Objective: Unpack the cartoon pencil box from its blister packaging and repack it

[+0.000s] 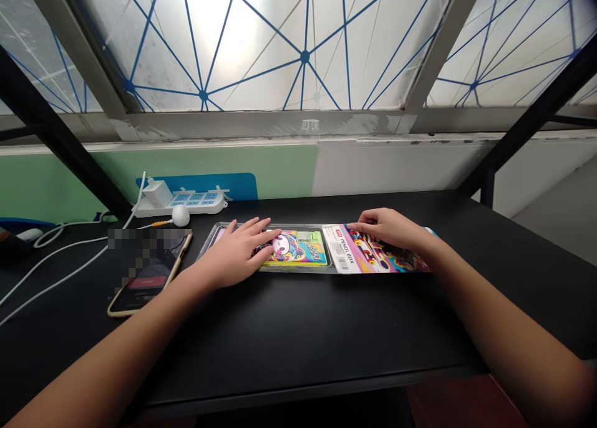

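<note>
My left hand point(242, 252) lies with its fingers spread over a colourful pencil box point(305, 249), which has a cartoon face and yellow edges. The box sits in a clear plastic tray point(330, 261), part of it hidden under that hand. To the right, a bright printed card point(347, 254) marked "PENCIL BOX", with a barcode, meets the tray's right end. My right hand point(385, 226) is closed on this card near its upper edge, thumb and forefinger at the top left; the other fingertips are hidden.
A phone in a pale case point(152, 275) lies beside my left forearm. Behind it stand a white power strip point(200, 202) with a plugged-in charger point(157, 193) and a round white knob point(180, 216). White cables point(60, 279) cross the black desk point(298, 334) at left.
</note>
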A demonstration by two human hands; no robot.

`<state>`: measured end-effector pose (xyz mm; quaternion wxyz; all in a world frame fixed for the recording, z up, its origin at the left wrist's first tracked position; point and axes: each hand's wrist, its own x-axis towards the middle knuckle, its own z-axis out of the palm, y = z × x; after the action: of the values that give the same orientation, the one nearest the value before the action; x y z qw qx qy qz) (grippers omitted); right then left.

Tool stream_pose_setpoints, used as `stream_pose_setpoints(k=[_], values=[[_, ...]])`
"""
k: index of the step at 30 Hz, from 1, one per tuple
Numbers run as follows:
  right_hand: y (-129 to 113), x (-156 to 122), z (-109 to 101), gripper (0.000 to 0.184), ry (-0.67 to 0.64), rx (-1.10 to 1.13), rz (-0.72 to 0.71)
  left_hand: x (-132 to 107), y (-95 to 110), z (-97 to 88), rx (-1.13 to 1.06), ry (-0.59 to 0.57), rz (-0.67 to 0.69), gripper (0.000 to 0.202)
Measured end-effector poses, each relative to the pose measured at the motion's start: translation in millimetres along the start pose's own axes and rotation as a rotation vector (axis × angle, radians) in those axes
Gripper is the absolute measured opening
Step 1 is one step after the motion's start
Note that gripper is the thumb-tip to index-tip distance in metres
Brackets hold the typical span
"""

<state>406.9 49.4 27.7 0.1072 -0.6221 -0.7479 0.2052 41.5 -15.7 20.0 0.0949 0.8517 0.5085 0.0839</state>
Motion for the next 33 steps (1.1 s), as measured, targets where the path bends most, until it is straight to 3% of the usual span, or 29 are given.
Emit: stream_pose_setpoints(k=[9,14,16,18,21,23,28,33], values=[[-47.5,-9.6,31.7,0.045,0.030,0.037,-0.073,-2.5,16.9,6.3,-0.045,0.020,0.008,0.052],[-49.0,-10.0,32.6,0.046,0.010,0.070,-0.099,-6.0,28.2,-1.6,-0.486,0.066,0.012,0.047],[-41.7,-8.3,28.7,0.048,-0.014,0.082,-0.094,-4.0,23.7,-5.0,-0.758,0.168,-0.005,0.039],[-32.6,-6.6,22.8,0.048,-0.040,0.088,-0.089,0.0,14.7,-6.1,-0.961,0.348,-0.027,0.033],[-19.2,-6.2,10.9,0.048,-0.076,0.075,-0.080,7.2,0.1,-1.5,-1.106,0.594,-0.091,0.028],[-11.5,-7.1,2.7,0.048,-0.130,0.083,-0.086,11.4,-5.3,5.2,-1.197,0.659,-0.162,0.028],[-0.4,-7.6,-7.5,0.047,-0.220,0.070,-0.104,13.7,5.1,21.7,-1.320,0.592,-0.340,0.048],[-9.2,-3.6,2.7,0.061,-0.120,0.071,-0.134,8.6,17.5,23.1,-1.209,0.581,-0.287,0.068]])
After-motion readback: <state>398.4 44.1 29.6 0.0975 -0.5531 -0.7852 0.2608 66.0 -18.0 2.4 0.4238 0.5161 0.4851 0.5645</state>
